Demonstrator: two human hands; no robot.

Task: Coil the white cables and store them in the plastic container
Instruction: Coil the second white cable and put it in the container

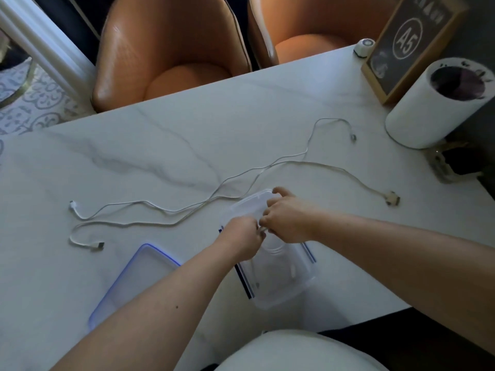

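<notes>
Left hand (242,236) and right hand (288,219) meeting at frame centre, both closed, pinching what looks like a white coil between them; exact hold hard to tell. Held right over the open plastic container (284,287), probably so the coil drops straight in. Lid (134,279) parked at lower left, out of the way. Two white cables (187,210) sprawled uncoiled across the marble table (134,156), left to right, awaiting winding.

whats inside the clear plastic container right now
A white cable loop seems to lie inside the clear container. Both hands, left and right, cover its far half, hiding anything there.
</notes>
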